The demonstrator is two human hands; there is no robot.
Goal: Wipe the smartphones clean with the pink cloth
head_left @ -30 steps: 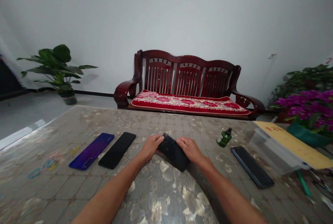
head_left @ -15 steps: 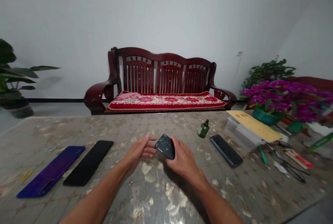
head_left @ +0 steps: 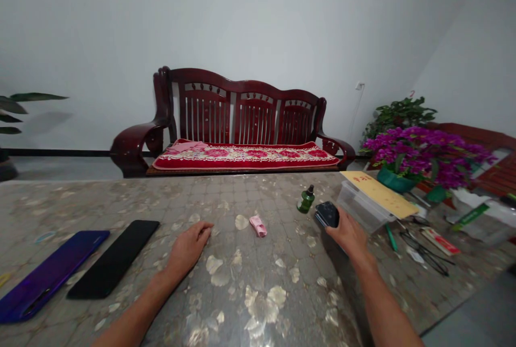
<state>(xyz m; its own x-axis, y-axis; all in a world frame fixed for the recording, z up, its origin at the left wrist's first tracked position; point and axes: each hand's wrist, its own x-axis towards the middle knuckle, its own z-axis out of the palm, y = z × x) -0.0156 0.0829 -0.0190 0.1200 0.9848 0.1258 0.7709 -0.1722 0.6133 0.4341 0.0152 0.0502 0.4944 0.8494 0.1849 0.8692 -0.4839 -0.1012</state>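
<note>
My right hand point(head_left: 351, 235) grips a small dark smartphone point(head_left: 328, 212) at the right of the table, its fingers wrapped round the near end. Beneath it, the other dark phone is mostly hidden by the hand; whether the two touch I cannot tell. My left hand point(head_left: 188, 249) rests on the tabletop with its fingers curled in, and nothing shows in it. Between the hands lies a small crumpled pink cloth point(head_left: 258, 226). Left of my left hand are a black phone point(head_left: 115, 260) and a blue-purple phone point(head_left: 52, 276), lying side by side.
A green spray bottle point(head_left: 305, 200) stands just beyond the right hand. Farther right are a clear plastic box point(head_left: 357, 208) with a yellow envelope point(head_left: 379, 194) on top, a green pen point(head_left: 391, 238), black cables point(head_left: 428, 254) and purple flowers point(head_left: 427, 153). A wooden bench point(head_left: 250, 113) stands behind the table.
My right hand has carried the small phone rightward, over the phone lying there. My left hand has drawn back left and curled its fingers. The pink cloth now shows on the table.
</note>
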